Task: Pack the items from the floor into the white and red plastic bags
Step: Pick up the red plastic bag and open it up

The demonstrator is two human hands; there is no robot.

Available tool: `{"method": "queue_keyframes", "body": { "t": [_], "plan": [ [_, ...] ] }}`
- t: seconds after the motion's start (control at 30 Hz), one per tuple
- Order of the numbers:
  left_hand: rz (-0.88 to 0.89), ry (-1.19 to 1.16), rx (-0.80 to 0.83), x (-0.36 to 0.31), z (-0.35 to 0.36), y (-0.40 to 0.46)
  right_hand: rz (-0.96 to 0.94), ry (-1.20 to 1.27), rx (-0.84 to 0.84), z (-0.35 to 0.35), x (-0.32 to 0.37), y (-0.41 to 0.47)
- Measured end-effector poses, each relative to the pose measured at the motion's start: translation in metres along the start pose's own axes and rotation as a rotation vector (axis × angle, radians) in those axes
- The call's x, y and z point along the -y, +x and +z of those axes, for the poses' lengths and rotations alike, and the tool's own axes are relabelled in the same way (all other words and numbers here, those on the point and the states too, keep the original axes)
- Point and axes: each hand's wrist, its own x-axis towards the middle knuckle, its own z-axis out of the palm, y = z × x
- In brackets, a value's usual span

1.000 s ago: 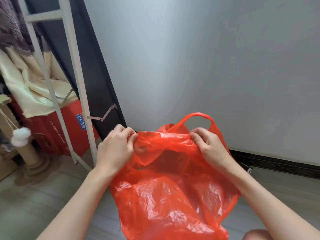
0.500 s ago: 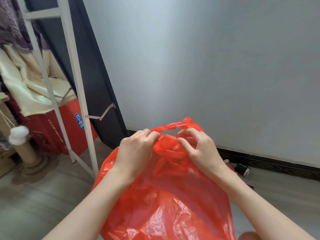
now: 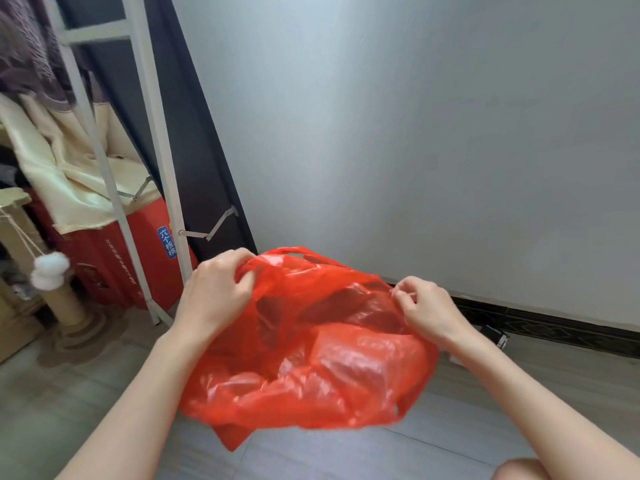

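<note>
Both hands, left hand (image 3: pixel 216 296) and right hand (image 3: pixel 427 308), pinch the red bag (image 3: pixel 311 351) rim, held above the floor (image 3: pixel 52 410). Thin film may tear or slip; contents possibly inside, unclear.

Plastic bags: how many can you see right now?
1: the red bag, held up between the left hand and right hand. No white bag in view.

bag (image 3: pixel 311 358) centre, off floor (image 3: pixel 52 410), between left hand (image 3: pixel 214 296) and right hand (image 3: pixel 429 311) | rack (image 3: pixel 152 133) left, box (image 3: pixel 138 258) behind its legs | wall (image 3: pixel 450 133) behind bag | small object (image 3: pixel 497 336) on floor, right of right hand
</note>
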Motion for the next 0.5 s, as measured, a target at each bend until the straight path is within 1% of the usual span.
{"method": "queue_keyframes", "body": {
  "t": [0.03,0.07,0.13,0.17,0.2,0.27,0.3,0.33,0.43,0.47,0.5],
  "plan": [
    [-0.006,-0.003,-0.034,0.001,-0.002,0.0,-0.003,0.025,-0.004,0.001,0.001,-0.002],
    [0.002,0.004,-0.055,-0.001,-0.003,0.0,-0.029,0.054,-0.055,0.001,0.006,-0.003],
    [0.032,0.019,-0.043,-0.01,0.002,-0.003,-0.136,0.05,-0.178,0.002,0.022,-0.003],
    [0.04,0.006,-0.028,-0.015,0.004,-0.005,-0.172,0.004,-0.177,0.004,0.029,-0.003],
    [0.035,-0.029,-0.017,-0.018,0.007,-0.006,-0.167,-0.064,-0.126,0.008,0.033,-0.004],
    [-0.002,-0.127,-0.015,-0.022,0.008,-0.006,-0.083,-0.183,-0.026,0.015,0.037,-0.006],
    [-0.022,-0.159,-0.022,-0.023,0.007,-0.006,-0.046,-0.204,-0.032,0.017,0.036,-0.008],
    [-0.04,-0.17,-0.032,-0.023,0.007,-0.005,-0.037,-0.193,-0.08,0.017,0.036,-0.011],
    [-0.091,-0.154,-0.08,-0.024,0.005,-0.004,-0.16,-0.14,-0.307,0.015,0.04,-0.019],
    [-0.104,-0.167,-0.094,-0.025,0.005,-0.004,-0.191,-0.169,-0.346,0.014,0.04,-0.02],
    [-0.119,-0.188,-0.096,-0.025,0.003,-0.004,-0.202,-0.221,-0.347,0.014,0.041,-0.02]
  ]
}}
